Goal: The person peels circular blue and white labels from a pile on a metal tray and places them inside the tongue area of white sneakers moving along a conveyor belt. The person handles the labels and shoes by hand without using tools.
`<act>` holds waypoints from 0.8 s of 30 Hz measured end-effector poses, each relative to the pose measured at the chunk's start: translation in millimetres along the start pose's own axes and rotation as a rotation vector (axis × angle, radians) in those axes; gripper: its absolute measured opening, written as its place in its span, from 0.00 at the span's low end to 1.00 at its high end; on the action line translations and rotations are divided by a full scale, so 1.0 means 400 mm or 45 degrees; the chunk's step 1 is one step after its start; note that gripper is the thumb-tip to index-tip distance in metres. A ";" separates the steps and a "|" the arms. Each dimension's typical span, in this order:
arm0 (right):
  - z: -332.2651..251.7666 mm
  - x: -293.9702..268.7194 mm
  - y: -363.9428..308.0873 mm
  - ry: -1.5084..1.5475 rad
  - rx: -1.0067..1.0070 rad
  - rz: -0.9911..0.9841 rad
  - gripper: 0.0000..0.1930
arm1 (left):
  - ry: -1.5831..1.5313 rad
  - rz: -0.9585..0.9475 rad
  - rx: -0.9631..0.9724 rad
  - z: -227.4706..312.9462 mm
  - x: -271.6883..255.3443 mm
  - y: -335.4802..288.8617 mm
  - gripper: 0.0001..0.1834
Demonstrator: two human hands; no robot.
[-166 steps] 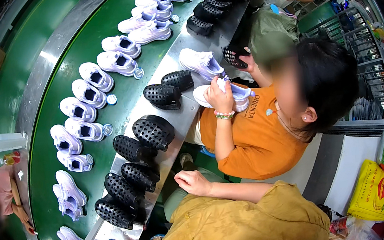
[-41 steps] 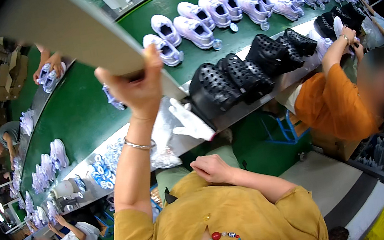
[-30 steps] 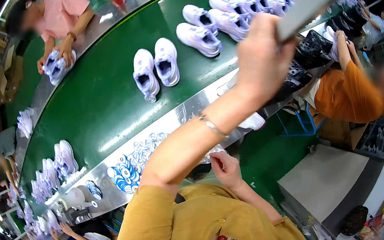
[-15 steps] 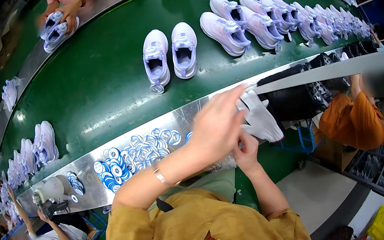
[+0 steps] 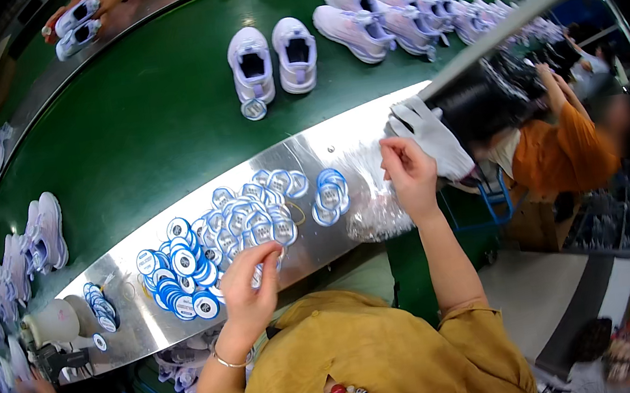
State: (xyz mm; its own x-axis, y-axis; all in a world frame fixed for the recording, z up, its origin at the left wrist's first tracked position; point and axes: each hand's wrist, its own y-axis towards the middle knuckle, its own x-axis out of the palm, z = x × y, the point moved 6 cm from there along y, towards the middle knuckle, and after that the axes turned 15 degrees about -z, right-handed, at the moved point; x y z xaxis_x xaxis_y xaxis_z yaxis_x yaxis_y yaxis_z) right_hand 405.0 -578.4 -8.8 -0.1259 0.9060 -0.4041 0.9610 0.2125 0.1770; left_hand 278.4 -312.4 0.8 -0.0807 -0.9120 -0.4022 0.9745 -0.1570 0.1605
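Observation:
My left hand (image 5: 248, 294) is at the front edge of a pile of round blue-and-white tags (image 5: 236, 216). Its thumb and fingers are pinched close to the nearest tags; whatever is between them, I cannot make out. My right hand (image 5: 411, 179) is raised with its fingers curled together, beside a white glove (image 5: 429, 134) and a heap of clear plastic bits (image 5: 378, 218). What it may hold is too small to tell. Between my hands lies a small stack of tags (image 5: 329, 194). Ahead stands a pair of pale lilac sneakers (image 5: 273, 60), a round tag hanging from the left shoe.
A metal ledge (image 5: 315, 254) runs along the green conveyor belt (image 5: 138, 124). Rows of sneakers (image 5: 387, 20) stand at the far right, more (image 5: 41, 232) at left. A grey bar (image 5: 515, 23) slants at right. Co-workers sit on both sides; another person handles shoes at the far left.
My left hand has come back from the right, near my other hand, to the tag pile. My right hand has risen beside the glove. The sneakers shift slightly up in view.

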 end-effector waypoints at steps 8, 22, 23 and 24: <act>-0.021 -0.014 -0.081 0.070 0.121 -0.015 0.05 | -0.157 0.282 -0.076 -0.071 -0.102 -0.202 0.05; 0.147 -0.022 0.124 -0.613 0.269 -0.438 0.09 | 0.067 -0.033 -0.088 -0.007 -0.040 -0.075 0.07; 0.164 -0.014 0.128 -0.696 0.317 -0.524 0.10 | 0.137 -0.117 -0.044 0.003 -0.003 -0.048 0.08; 0.211 -0.007 0.128 -0.746 0.455 -0.596 0.14 | 0.227 -0.206 0.000 0.014 0.035 -0.016 0.09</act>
State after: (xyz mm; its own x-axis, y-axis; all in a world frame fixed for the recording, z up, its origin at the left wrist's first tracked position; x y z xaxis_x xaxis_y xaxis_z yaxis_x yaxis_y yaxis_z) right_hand 475.5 -601.0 -74.4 -0.4788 0.3946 -0.7842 0.8737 0.3016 -0.3817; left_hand 270.0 -326.2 -0.8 -0.1974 -0.7939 -0.5751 0.9519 -0.2954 0.0810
